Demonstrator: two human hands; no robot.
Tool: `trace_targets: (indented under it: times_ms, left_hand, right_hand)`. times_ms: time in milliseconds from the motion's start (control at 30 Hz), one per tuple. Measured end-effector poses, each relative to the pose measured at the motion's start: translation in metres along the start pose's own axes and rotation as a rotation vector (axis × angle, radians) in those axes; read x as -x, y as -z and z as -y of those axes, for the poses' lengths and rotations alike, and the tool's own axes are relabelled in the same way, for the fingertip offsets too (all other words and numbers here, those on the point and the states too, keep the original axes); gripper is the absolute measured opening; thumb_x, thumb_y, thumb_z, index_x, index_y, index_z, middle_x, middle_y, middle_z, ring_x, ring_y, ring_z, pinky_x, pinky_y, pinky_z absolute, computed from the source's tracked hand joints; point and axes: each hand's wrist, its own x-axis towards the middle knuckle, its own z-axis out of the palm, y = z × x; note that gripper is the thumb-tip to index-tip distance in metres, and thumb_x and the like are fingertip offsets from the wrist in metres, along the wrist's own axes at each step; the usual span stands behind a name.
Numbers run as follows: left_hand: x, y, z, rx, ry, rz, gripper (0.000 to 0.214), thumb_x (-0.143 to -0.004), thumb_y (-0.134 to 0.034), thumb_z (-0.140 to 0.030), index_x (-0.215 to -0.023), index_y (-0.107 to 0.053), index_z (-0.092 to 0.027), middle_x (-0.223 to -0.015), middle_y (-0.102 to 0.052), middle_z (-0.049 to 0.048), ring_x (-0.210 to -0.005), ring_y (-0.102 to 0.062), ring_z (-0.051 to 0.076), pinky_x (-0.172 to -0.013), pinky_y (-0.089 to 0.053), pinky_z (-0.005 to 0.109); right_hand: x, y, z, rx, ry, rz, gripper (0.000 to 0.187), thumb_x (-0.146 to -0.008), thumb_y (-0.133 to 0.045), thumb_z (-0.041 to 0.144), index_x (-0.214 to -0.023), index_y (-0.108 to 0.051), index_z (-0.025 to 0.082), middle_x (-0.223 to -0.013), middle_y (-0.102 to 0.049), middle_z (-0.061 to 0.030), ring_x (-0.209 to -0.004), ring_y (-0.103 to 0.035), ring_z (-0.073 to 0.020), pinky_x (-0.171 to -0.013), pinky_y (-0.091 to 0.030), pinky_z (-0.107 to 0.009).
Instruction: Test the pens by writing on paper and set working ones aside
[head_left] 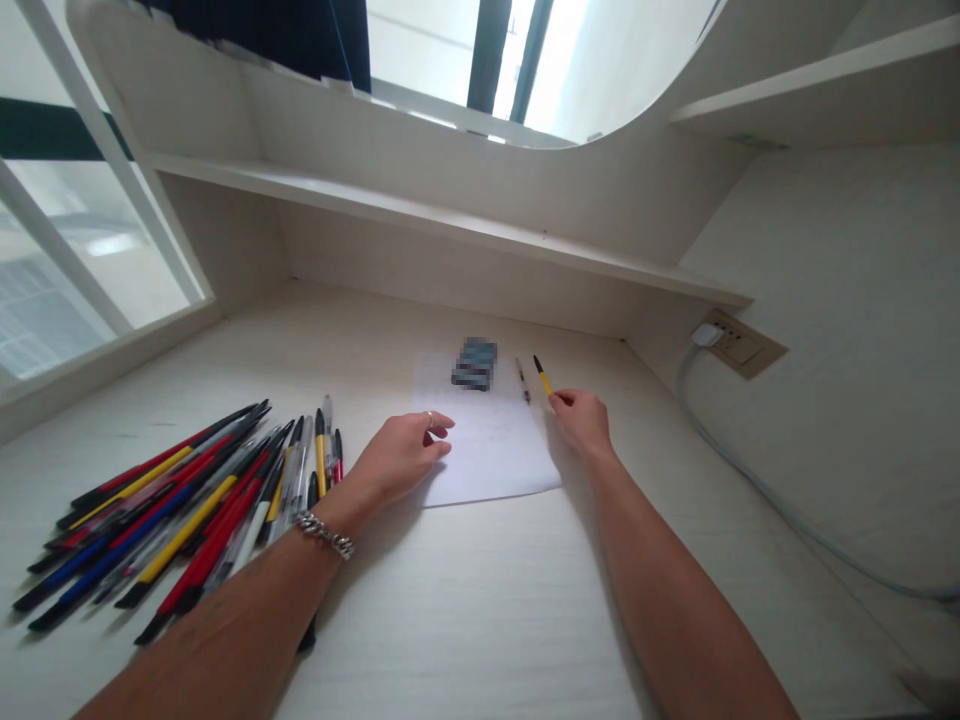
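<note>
Left hand (pixel 401 455) half-curled, empty, on paper (pixel 495 455); right hand (pixel 581 420) curled at yellow pen (pixel 541 374), grip unclear; pen points away-left.

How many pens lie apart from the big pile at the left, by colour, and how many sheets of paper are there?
Yellow pen with black cap: 1
Clear pen: 1
Paper sheet: 1
Total: 3

White sheet (pixel 495 455) lying flat, dead centre, blurred patch near its far edge, yellow pen (pixel 543 378), black-capped, slanted just off the sheet's right edge, cap pointing away
</note>
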Motion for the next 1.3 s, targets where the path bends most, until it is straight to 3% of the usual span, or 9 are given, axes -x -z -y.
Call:
trace_targets:
  times_ms: [233,433,733,1000,1300]
  left_hand:
    - [0.000,-0.001,0.001,-0.016,-0.002,0.034,0.030,-0.080,-0.059,-0.026,-0.106,-0.070,-0.018,-0.097,-0.074,0.0064,-0.085,-0.067,0.019,-0.081,-0.050,0.032]
    - [0.000,-0.001,0.000,-0.017,0.003,0.037,0.029,-0.080,-0.059,-0.027,-0.105,-0.071,-0.019,-0.098,-0.074,0.0061,-0.086,-0.067,0.019,-0.081,-0.050,0.031]
    - [0.001,0.001,-0.004,-0.033,0.001,0.048,0.027,-0.080,-0.059,-0.026,-0.102,-0.071,-0.018,-0.097,-0.074,0.0068,-0.086,-0.067,0.019,-0.081,-0.049,0.032]
    - [0.000,0.001,-0.003,-0.046,-0.017,0.047,0.027,-0.080,-0.059,-0.028,-0.103,-0.071,-0.019,-0.097,-0.074,0.0064,-0.086,-0.067,0.019,-0.081,-0.049,0.031]
    - [0.001,0.002,-0.003,-0.032,-0.012,0.040,0.027,-0.080,-0.059,-0.029,-0.103,-0.071,-0.020,-0.097,-0.074,0.0068,-0.087,-0.067,0.021,-0.081,-0.050,0.032]
  right_hand:
    - [-0.020,-0.018,0.007,0.118,-0.010,0.040,0.026,-0.084,-0.056,0.027,-0.090,-0.078,0.014,-0.092,-0.073,-0.0164,-0.091,-0.068,-0.0276,-0.077,-0.046,-0.032]
    - [-0.026,-0.027,0.011,0.120,0.010,0.079,0.025,-0.084,-0.058,0.033,-0.094,-0.077,0.020,-0.094,-0.074,-0.0125,-0.092,-0.066,-0.0243,-0.077,-0.045,-0.029]
    - [-0.019,-0.029,0.016,0.136,0.005,0.102,0.037,-0.086,-0.052,0.052,-0.097,-0.076,0.025,-0.096,-0.074,-0.0087,-0.089,-0.067,-0.0238,-0.068,-0.043,-0.027]
    - [-0.015,-0.029,0.020,0.152,-0.018,0.083,0.033,-0.085,-0.053,0.048,-0.101,-0.075,0.029,-0.100,-0.074,-0.0066,-0.092,-0.066,-0.0237,-0.068,-0.043,-0.027]
    - [-0.014,-0.027,0.022,0.124,-0.038,0.094,0.036,-0.086,-0.053,0.048,-0.103,-0.074,0.024,-0.100,-0.073,-0.0095,-0.093,-0.066,-0.0243,-0.069,-0.043,-0.027]
